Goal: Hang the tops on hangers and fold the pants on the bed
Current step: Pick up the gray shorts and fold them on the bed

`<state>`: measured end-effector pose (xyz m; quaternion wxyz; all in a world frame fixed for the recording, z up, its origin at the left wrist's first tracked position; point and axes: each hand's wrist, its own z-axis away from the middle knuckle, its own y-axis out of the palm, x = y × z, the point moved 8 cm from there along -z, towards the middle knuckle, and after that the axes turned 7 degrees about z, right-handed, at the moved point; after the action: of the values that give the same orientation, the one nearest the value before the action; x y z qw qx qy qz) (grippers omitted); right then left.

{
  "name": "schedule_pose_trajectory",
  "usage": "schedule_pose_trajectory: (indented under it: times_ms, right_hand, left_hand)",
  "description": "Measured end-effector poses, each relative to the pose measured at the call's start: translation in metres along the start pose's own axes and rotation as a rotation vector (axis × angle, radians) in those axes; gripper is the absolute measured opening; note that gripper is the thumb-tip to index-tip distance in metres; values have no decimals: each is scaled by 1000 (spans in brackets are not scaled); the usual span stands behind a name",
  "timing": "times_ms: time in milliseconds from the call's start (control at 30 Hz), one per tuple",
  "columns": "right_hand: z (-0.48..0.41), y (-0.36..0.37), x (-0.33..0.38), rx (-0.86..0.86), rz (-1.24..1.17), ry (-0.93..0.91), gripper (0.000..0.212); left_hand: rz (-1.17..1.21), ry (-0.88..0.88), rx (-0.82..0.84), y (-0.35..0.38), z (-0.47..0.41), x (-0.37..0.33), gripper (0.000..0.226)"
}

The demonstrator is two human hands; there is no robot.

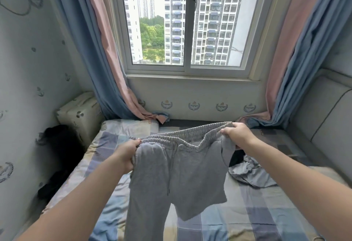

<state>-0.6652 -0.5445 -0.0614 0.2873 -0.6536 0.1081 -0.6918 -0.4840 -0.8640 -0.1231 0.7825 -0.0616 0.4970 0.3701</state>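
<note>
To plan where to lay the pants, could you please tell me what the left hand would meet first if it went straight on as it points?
Apart from the grey sweatpants in its grip, the left hand would probably meet the curtain hem heaped at the far edge of the bed; depth is unclear.

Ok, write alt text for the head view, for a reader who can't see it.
A person's left hand and right hand hold grey sweatpants up by the waistband above a bed with a checked sheet. A crumpled grey garment lies on the bed at right.
</note>
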Motion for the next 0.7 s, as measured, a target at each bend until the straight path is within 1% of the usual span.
schedule_pose_trajectory:
  times_ms: [33,100,167,267,333,400,433,467,533,600,667,700]
  right_hand:
    - [7,9,3,32,-97,48,8]
    - [19,28,16,115,-189,36,8]
    - [34,46,37,199,-192,-68,10]
    - [59,64,70,283,-148,-271,14]
    - [71,69,85,296,-96,-369,17]
    - [75,68,92,294,-34,-406,17]
    - [76,65,93,303,-11,-417,21]
    - [76,63,94,315,12,-434,29]
    - [78,60,96,337,93,-483,42]
    - [78,62,96,376,136,-524,43]
    - [74,60,91,399,82,-537,43]
    - [69,56,86,369,33,-539,40]
  left_hand:
    - [6,18,6,8,4,0,30]
    - [10,80,29,26,12,-1,29]
    - [-23,157,91,48,24,-2,23]
    - [-92,226,280,87,50,0,26]
    - [-122,264,392,105,65,0,38]
    - [-142,275,467,111,71,-1,60]
    - [-154,274,511,112,72,-1,68]
    - [-170,279,563,113,73,-1,71]
    - [-216,313,651,116,77,-1,69]
    - [-265,373,647,118,74,-1,67]
    - [-277,433,569,116,67,-2,60]
    - [-270,441,527,114,63,-1,54]
